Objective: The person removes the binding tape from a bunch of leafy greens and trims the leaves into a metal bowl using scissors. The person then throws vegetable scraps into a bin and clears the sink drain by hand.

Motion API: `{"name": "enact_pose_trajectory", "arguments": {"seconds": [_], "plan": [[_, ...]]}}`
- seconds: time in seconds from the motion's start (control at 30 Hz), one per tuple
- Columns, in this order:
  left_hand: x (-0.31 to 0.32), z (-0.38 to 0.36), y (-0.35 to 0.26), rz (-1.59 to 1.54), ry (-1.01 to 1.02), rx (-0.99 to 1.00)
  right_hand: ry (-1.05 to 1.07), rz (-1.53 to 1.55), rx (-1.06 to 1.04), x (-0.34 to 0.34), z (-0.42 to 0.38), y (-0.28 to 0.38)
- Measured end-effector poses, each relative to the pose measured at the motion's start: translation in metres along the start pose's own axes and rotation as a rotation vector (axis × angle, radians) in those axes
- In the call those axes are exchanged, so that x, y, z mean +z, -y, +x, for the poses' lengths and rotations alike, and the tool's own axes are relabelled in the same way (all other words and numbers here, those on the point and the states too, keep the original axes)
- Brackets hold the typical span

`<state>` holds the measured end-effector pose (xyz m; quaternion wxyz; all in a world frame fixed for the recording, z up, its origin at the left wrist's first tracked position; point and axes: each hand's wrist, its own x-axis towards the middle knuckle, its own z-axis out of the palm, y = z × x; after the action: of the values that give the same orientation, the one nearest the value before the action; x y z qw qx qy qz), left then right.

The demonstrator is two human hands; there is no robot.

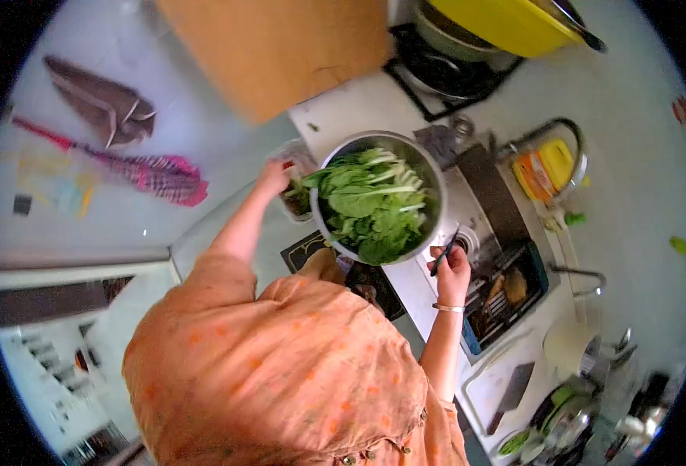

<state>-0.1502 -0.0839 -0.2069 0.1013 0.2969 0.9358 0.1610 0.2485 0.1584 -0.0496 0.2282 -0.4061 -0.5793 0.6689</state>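
Note:
Leafy green vegetables (374, 202) fill a large metal bowl (438, 182) at the counter's edge beside the sink. My left hand (275, 177) is at the rim of a plastic-lined bin (298, 203) left of the bowl; its fingers are closed, and what they hold, if anything, is too small to name. To the right of the bowl, over the sink's edge, my right hand (453, 268) holds dark-handled scissors (444, 252).
A stove with a pot (452, 39) and a yellow basin (506, 23) stands at the top. On the right are a faucet (580, 155), a yellow bottle (549, 167), a blue-edged rack (506, 295) and a cutting board with a cleaver (514, 392).

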Motion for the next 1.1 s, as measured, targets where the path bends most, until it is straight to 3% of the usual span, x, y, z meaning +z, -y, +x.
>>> {"name": "enact_pose_trajectory", "arguments": {"seconds": [0.03,0.1,0.17,0.23,0.27,0.33,0.37,0.43,0.67,0.83,0.93,1.1], "plan": [[0.009,0.001,-0.001,-0.040,-0.109,0.020,-0.036,-0.039,0.004,-0.008,-0.003,-0.003],[-0.054,-0.021,-0.058,-0.150,0.450,-0.084,-0.131,0.007,0.033,-0.018,-0.011,-0.010],[-0.039,-0.047,-0.053,-0.781,0.946,-0.203,-0.185,-0.035,0.065,-0.031,-0.021,-0.022],[-0.042,-0.080,-0.085,-1.255,1.157,-0.150,-0.212,0.001,0.132,-0.041,-0.037,-0.028],[-0.038,-0.088,-0.096,-1.237,1.184,-0.139,-0.223,0.041,0.127,-0.047,-0.044,-0.037],[-0.035,-0.097,-0.113,-1.433,1.146,-0.467,-0.262,0.045,0.169,-0.054,-0.056,-0.043],[-0.015,-0.095,-0.107,-1.434,1.023,-0.617,-0.272,0.042,0.211,-0.055,-0.060,-0.047],[0.010,-0.100,-0.114,-1.544,0.741,-0.676,-0.321,0.087,0.192,-0.059,-0.068,-0.058],[0.004,-0.064,-0.119,-1.495,0.680,-0.614,-0.365,0.077,0.174,-0.059,-0.076,-0.058],[0.022,0.002,-0.114,-1.606,0.527,-0.674,-0.415,0.092,0.154,-0.066,-0.081,-0.055],[0.026,0.018,-0.116,-1.738,0.549,-0.585,-0.467,0.127,0.176,-0.073,-0.086,-0.060],[-0.013,-0.032,-0.184,-1.720,0.649,-0.646,-0.527,0.169,0.215,-0.090,-0.095,-0.068]]}}
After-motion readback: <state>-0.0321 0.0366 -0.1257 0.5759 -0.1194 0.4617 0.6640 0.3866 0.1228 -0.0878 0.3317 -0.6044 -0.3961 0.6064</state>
